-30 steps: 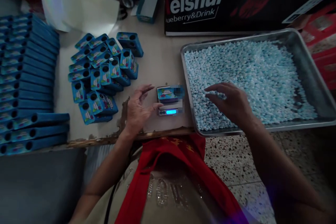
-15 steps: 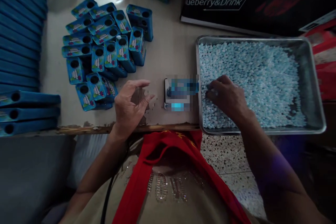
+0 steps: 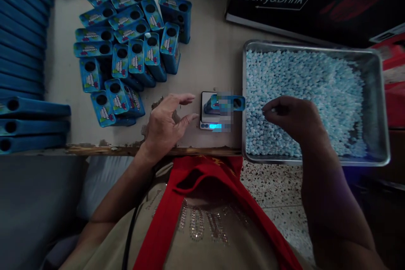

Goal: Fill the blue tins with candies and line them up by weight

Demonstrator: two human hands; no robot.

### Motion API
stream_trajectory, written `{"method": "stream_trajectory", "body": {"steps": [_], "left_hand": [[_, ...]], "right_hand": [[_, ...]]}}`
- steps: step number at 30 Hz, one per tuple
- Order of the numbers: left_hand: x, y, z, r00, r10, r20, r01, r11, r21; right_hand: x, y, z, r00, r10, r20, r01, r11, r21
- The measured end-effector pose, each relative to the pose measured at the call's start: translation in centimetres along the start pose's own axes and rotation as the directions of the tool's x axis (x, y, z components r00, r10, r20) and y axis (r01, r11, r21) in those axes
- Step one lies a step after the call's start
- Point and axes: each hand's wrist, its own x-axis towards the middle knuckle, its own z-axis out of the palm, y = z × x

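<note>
Mid-frame, the left hand (image 3: 167,121) gapes empty just beside the blue tin (image 3: 223,103) — right of centre, the right hand (image 3: 295,119) pinches a white pellet (image 3: 274,110)

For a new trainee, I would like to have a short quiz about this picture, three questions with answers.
1. True or false: the right hand is over the metal tray.
2. What is on the scale?
A) a black carton
B) a blue container
C) a red apron
3. Which hand is nearer to the scale?

Key: 1. true; 2. B; 3. the left hand
</note>
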Motion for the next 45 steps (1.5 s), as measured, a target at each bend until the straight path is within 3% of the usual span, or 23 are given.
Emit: {"method": "stream_trajectory", "body": {"steps": [7, 10, 13, 17, 20, 22, 24, 27, 30, 33, 35, 37, 39, 41, 43, 45], "left_hand": [[0.4, 0.0, 1.2, 0.998, 0.02, -0.063, -0.017, 0.999, 0.037], [1.0, 0.1, 2.3, 1.0, 0.017, -0.019, -0.017, 1.0, 0.004], [1.6, 0.4, 3.4, 0.999, 0.018, 0.028, -0.018, 1.0, -0.016], [2.3, 1.0, 4.4, 0.998, 0.012, 0.056, -0.015, 0.998, 0.054], [3.1, 1.2, 5.2, 0.995, 0.047, 0.084, -0.058, 0.99, 0.13], [3.9, 1.4, 6.1, 0.988, 0.066, 0.143, -0.092, 0.979, 0.18], [4.7, 2.1, 6.8, 0.97, 0.066, 0.234, -0.118, 0.969, 0.216], [5.2, 3.7, 6.4, 0.943, 0.028, 0.331, -0.115, 0.963, 0.245], [4.9, 5.3, 2.3, 0.965, -0.002, 0.263, -0.076, 0.956, 0.284], [4.1, 5.3, -5.9, 0.999, 0.007, 0.04, -0.021, 0.929, 0.37], [3.7, 3.7, -12.8, 0.992, 0.002, -0.125, 0.053, 0.899, 0.436], [3.6, 0.7, -19.3, 0.978, -0.018, -0.208, 0.114, 0.881, 0.459], [3.8, -2.9, -24.5, 0.95, -0.062, -0.307, 0.2, 0.873, 0.445], [3.8, -6.1, -27.9, 0.945, -0.146, -0.292, 0.271, 0.85, 0.452], [3.2, -8.6, -30.0, 0.953, -0.248, -0.172, 0.3, 0.835, 0.462], [2.1, -10.3, -31.3, 0.952, -0.304, -0.041, 0.289, 0.841, 0.457]], "right_hand": [[-0.1, -3.0, -1.2, 0.99, -0.143, 0.015, 0.143, 0.99, 0.007], [0.2, -3.9, -0.9, 0.987, -0.16, 0.006, 0.159, 0.986, 0.048], [0.4, -5.5, -0.4, 0.977, -0.204, 0.069, 0.198, 0.977, 0.084], [0.5, -7.9, -0.4, 0.935, -0.339, 0.103, 0.334, 0.94, 0.07], [0.5, -8.8, -0.7, 0.925, -0.354, 0.137, 0.354, 0.935, 0.025], [0.6, -8.6, -1.0, 0.933, -0.327, 0.15, 0.332, 0.943, -0.011], [0.7, -7.3, -1.2, 0.953, -0.291, 0.084, 0.296, 0.953, -0.062], [0.8, -2.9, -1.3, 0.956, -0.28, -0.086, 0.26, 0.946, -0.192], [1.6, 2.1, -0.1, 0.917, -0.393, -0.066, 0.338, 0.855, -0.394], [2.2, 2.6, 2.0, 0.849, -0.529, -0.016, 0.492, 0.8, -0.344], [2.0, -0.6, 3.7, 0.802, -0.596, 0.032, 0.587, 0.778, -0.221], [1.5, -5.8, 5.8, 0.743, -0.664, 0.082, 0.669, 0.734, -0.117], [1.4, -11.8, 8.4, 0.653, -0.73, 0.204, 0.753, 0.655, -0.065], [1.7, -17.4, 11.0, 0.589, -0.709, 0.388, 0.797, 0.589, -0.133], [2.2, -21.9, 13.3, 0.557, -0.623, 0.549, 0.819, 0.521, -0.24], [2.8, -24.9, 15.2, 0.545, -0.55, 0.633, 0.83, 0.46, -0.314]]}}
